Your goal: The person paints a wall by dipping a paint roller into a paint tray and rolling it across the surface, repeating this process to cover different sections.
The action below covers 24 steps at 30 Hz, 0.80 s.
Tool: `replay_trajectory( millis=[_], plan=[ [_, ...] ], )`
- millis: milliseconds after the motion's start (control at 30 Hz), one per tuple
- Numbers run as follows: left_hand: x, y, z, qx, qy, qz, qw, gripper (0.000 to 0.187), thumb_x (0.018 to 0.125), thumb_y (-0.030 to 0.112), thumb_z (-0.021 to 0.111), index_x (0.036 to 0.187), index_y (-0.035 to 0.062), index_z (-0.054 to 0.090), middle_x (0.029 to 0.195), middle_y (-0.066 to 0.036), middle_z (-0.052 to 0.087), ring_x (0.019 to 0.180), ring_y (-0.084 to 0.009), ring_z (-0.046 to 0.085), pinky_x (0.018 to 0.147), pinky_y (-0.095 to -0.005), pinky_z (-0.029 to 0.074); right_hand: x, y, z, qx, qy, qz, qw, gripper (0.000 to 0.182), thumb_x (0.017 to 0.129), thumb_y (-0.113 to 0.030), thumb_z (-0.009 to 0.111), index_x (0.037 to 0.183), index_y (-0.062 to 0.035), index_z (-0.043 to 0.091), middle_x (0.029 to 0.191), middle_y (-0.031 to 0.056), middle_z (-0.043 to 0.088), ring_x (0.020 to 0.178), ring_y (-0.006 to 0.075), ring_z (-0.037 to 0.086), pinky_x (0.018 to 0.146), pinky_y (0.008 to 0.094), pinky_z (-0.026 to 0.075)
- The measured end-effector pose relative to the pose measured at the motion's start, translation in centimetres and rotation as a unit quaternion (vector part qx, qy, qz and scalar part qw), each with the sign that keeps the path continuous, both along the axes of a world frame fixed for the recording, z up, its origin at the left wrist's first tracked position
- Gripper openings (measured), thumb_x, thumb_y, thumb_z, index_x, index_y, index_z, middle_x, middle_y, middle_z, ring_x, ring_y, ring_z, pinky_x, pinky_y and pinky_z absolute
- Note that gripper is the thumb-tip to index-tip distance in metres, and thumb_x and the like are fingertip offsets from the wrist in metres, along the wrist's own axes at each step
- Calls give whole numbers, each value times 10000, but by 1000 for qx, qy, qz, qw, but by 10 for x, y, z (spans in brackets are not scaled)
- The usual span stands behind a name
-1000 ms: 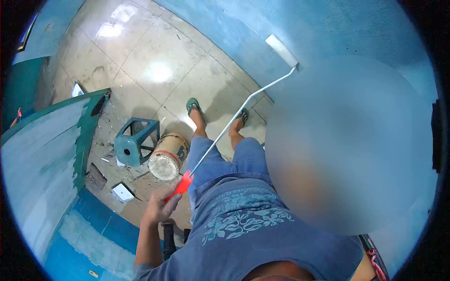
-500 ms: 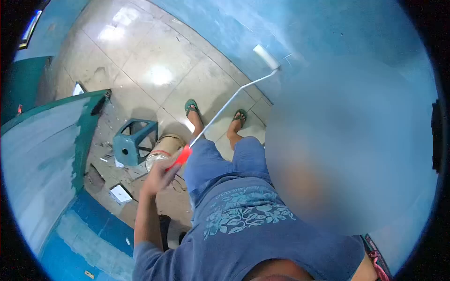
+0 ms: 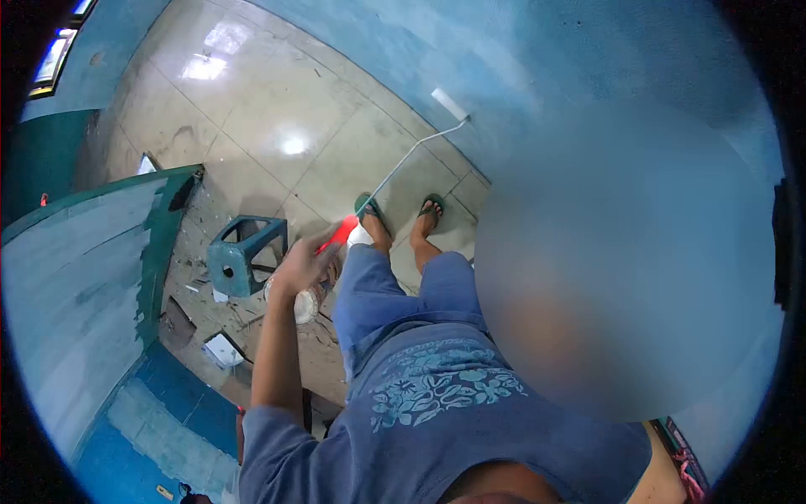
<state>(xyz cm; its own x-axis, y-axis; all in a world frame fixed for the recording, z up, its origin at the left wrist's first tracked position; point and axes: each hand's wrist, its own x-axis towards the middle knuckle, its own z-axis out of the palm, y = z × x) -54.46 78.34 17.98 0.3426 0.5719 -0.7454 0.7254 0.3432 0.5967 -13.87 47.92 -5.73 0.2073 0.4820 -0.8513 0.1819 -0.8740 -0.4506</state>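
My left hand (image 3: 304, 265) is closed around the red handle (image 3: 340, 233) of a paint roller. The roller's long thin metal frame (image 3: 403, 162) runs up and to the right from the grip. At its far end, the white roller sleeve (image 3: 451, 103) overlaps the lower part of the blue wall (image 3: 520, 50). Partly behind my left hand, a paint-smeared bucket (image 3: 307, 306) lies on the floor. A large blurred patch covers the right side of the view, with a skin-toned smear inside it, and my right hand does not show.
A green plastic stool (image 3: 239, 256) lies on its side left of my hand. A green-edged, pale-painted panel (image 3: 75, 260) stands farther left. Debris and a white box-like piece (image 3: 222, 349) litter the tiled floor (image 3: 277, 101). My feet in green flip-flops (image 3: 432, 204) stand near the wall.
My left hand has moved up and slightly right with the paint roller. The roller sleeve has shifted a little left and down along the wall. My left foot looks slightly shifted too.
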Motion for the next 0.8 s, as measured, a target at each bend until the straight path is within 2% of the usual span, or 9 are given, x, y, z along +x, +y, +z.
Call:
replay_trajectory(
  millis=[67,167,267,333,400,533,667,733,800],
  plan=[
    [2,-13,-96,129,-60,-31,989,425,897,212,546,1304,102,490,675,-74,555,530,-100,478,538,-281,441,1,-9,1,-33,4,7,999,216,863,-143,461,916,-11,624,865,80,634,813,162,593,755,288,469],
    [19,-6,-95,17,-27,20,999,423,896,199,546,1300,89,484,675,-101,557,559,-131,486,585,-286,447,-1,-26,-6,-47,-10,-30,998,215,862,-149,465,916,-14,624,859,74,633,801,158,586,748,280,463],
    [-10,-8,-40,75,-45,-30,996,415,898,177,537,1296,71,484,631,-85,532,551,-129,484,569,-286,439,-10,-30,7,-64,-23,-4,998,214,858,-148,468,921,-18,626,862,78,634,806,155,583,747,276,457],
    [-37,-15,10,72,-107,-13,992,414,893,146,543,1295,65,493,589,-56,501,530,-95,481,525,-268,429,-17,-45,-5,-45,-23,4,999,214,853,-144,471,930,-21,628,854,78,637,799,155,583,735,278,454],
    [-59,-21,81,-21,-99,48,994,415,881,116,551,1290,62,505,577,-25,482,507,-71,474,479,-244,405,-24,-41,-6,-30,-20,-17,999,236,831,-204,493,896,-24,631,820,103,639,792,219,602,731,321,454],
    [-100,-35,168,46,-148,62,986,411,866,69,562,1275,55,521,598,-8,506,486,-73,465,458,-225,383,-41,-28,-11,-40,-57,30,997,210,827,-208,500,865,-41,622,787,92,634,763,220,595,701,345,447],
    [-108,-34,183,47,-143,57,987,428,852,33,566,1278,51,518,620,-18,526,494,-77,480,462,-220,380,-55,0,2,-7,-78,45,996,209,823,-128,487,932,-28,635,814,63,626,762,159,573,700,292,451],
    [-100,-34,163,98,-181,75,976,430,852,31,567,1278,51,515,630,-27,522,500,-81,482,465,-230,380,-53,0,-7,-21,-65,49,996,213,818,-130,486,931,-27,636,827,60,629,771,158,575,709,294,455],
    [-95,-25,141,8,-111,53,992,441,854,39,574,1289,57,503,638,-28,511,491,-88,468,463,-242,379,-54,5,1,-31,-45,37,998,215,817,-130,481,923,-25,635,839,63,631,772,157,577,715,293,457]
  ],
)
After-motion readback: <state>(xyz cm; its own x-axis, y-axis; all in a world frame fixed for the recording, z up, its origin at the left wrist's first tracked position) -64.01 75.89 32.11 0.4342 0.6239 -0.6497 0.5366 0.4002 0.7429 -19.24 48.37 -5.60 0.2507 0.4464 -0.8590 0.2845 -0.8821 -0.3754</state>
